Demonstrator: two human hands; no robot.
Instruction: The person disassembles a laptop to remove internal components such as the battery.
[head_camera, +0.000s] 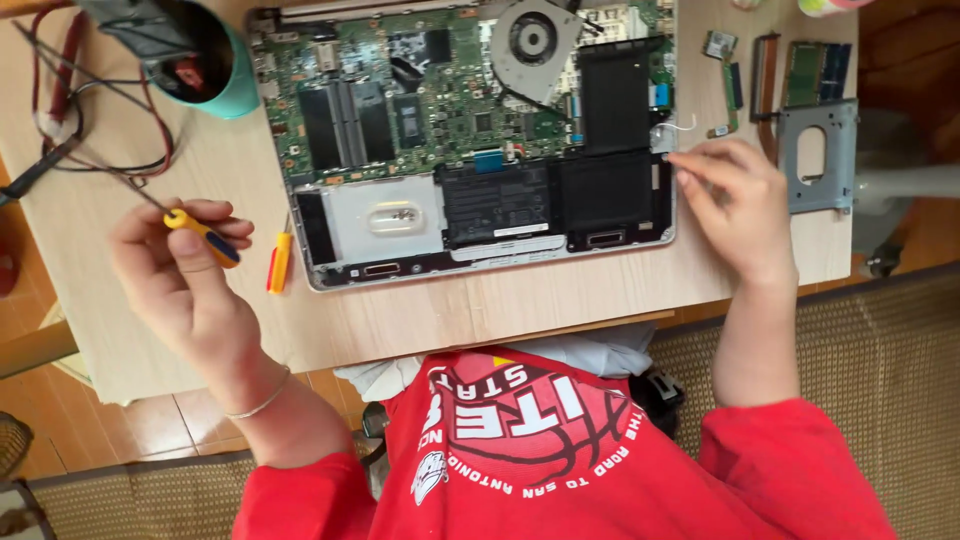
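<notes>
Pale wood-grain tabletop (500, 305), bearing an opened silver laptop with green circuit board and black battery exposed (470, 150). Seemingly mid-teardown, working at that laptop's right edge. Right hand (735, 205) half curled there, fingertips (682, 160) pressed close by a white wire; cannot tell whether anything is gripped. Probably calls next for a fine, steady pinch. Left of the laptop, left hand (180, 275) clenched around a yellow-and-blue-handled screwdriver (203, 236).

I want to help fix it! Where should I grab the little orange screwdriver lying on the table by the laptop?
Grab the orange screwdriver by its fat plastic handle, the low end nearest the table edge. It lies almost straight up and down beside the open laptop, metal tip pointing away. Probably best to come from above and the left, since the laptop crowds its right side and the left hand is close.
</notes>
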